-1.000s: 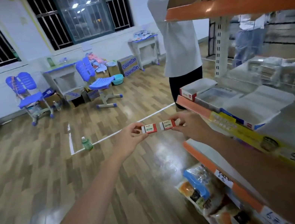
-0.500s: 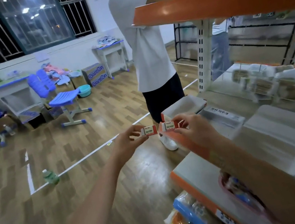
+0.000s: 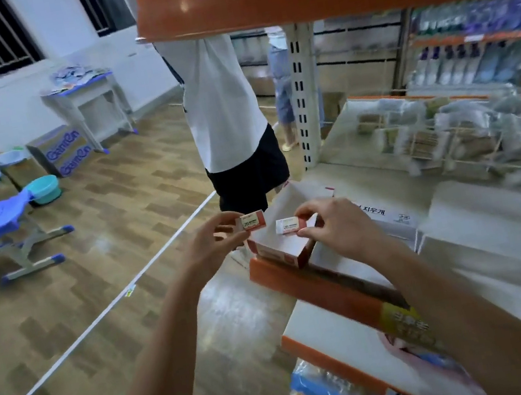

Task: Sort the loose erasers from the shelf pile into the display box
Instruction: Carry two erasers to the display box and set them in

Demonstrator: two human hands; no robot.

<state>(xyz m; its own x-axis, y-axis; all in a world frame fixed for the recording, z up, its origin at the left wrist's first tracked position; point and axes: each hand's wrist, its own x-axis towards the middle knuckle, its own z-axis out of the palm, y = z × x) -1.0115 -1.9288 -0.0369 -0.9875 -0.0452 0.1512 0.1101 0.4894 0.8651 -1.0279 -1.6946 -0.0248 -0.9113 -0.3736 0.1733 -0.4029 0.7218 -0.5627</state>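
**Erasers drawn apart above the display box**

Both hands have swung toward the shelf since half a second ago, and the two erasers that were nearly end to end then now sit apart. My left hand (image 3: 212,246) pinches the left eraser (image 3: 252,221) between thumb and fingertips, the grip closed just enough to hold it, label facing me with "2B" legible, held just left of the box. My right hand (image 3: 337,229) pinches the right eraser (image 3: 290,225) the same way, thumb under and fingers over, hovering over the near end of the display box (image 3: 282,249).

Motion blur smears most of the shelf (image 3: 391,195); the Korean print on the white panel beside the box is only partly readable. I cannot make out the goods in clear wrapping further back. My right forearm hides part of the shelf's orange front edge. A bystander (image 3: 222,106) in a white shirt is cut off above by the upper shelf.

What I can see of the display box, open on top with a red and white wall, looks white inside; I cannot tell whether erasers lie in it. Packets sit on the shelf below.
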